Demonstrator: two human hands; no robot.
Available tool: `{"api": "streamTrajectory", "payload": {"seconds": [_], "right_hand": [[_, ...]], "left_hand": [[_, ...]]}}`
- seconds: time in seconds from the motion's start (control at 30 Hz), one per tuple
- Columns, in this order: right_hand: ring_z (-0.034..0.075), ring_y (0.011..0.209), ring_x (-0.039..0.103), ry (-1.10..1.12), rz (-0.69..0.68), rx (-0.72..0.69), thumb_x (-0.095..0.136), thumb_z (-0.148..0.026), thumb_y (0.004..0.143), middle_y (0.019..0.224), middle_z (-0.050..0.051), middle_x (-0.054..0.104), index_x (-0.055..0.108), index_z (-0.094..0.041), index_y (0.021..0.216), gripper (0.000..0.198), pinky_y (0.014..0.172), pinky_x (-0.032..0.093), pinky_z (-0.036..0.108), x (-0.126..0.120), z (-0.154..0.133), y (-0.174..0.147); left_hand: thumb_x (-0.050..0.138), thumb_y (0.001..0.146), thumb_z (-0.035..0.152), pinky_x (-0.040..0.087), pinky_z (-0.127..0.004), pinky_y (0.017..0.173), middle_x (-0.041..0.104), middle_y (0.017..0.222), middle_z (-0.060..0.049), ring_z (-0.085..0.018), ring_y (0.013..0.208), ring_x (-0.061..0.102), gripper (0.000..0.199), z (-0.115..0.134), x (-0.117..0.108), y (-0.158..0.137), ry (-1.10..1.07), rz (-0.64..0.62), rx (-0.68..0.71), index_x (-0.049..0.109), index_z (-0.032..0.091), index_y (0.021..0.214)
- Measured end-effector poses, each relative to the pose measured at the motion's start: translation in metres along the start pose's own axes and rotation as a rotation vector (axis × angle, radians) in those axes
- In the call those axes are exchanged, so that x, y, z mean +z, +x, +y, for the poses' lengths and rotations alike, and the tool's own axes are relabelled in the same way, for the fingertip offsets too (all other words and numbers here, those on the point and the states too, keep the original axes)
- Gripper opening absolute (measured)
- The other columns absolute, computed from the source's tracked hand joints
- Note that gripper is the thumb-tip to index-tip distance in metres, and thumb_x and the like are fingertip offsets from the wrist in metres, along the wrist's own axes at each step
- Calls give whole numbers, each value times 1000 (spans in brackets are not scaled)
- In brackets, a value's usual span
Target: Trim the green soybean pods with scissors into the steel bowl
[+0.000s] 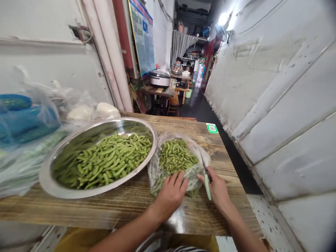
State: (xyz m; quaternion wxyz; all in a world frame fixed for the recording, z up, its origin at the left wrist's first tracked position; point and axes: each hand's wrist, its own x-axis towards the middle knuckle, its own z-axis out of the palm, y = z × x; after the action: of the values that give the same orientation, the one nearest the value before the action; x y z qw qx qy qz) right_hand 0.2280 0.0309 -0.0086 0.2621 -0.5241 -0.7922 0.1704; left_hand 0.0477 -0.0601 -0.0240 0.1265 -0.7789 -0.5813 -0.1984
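Observation:
A clear plastic bag (202, 150), its mouth spread wide, holds green soybean pods (181, 154) on the wooden table. My left hand (172, 190) rests at the near side of this bag, fingers slightly bent and apart over the pods. No pod shows between them, though the thumb's side is partly hidden. In my right hand (216, 185) is a pair of scissors with a pale green handle (207, 187). Its blades point away from me along the bag's right side. Left of the bag stands a wide steel basin (44, 178) with many pods (115, 157) in it.
Plastic bags (23, 164) and a blue basket (28, 122) crowd the table's left end. A QR-code card (212, 128) lies near the far right corner. Beyond are a rice cooker (159, 78) on another table and a person (178, 64). A white wall (275, 87) runs along the right.

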Motion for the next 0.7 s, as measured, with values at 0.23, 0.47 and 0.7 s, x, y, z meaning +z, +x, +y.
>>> {"api": "streamTrajectory", "payload": {"seconds": [0.23,0.47,0.7], "right_hand": [[22,69,64,151,111,57,55,-54,78,80,9,70,59,-14,110,52,65,47,29,-13,12,16],[16,55,60,442,66,224,56,-54,76,70,3,64,56,-16,102,46,54,48,27,-6,12,15],[15,49,60,725,-227,402,53,-46,77,64,0,63,54,-19,97,34,46,48,25,10,13,11]], "left_hand": [[54,75,19,44,-30,71,63,90,-5,-20,82,59,25,-24,-64,64,-126,-204,-253,54,19,100],[46,75,15,45,-34,75,65,85,-8,-24,85,60,34,-51,-56,61,-40,-269,-314,52,17,108],[46,71,6,27,-47,106,60,116,-9,-23,113,51,24,-14,-30,32,-241,-171,-55,58,19,87]]}}
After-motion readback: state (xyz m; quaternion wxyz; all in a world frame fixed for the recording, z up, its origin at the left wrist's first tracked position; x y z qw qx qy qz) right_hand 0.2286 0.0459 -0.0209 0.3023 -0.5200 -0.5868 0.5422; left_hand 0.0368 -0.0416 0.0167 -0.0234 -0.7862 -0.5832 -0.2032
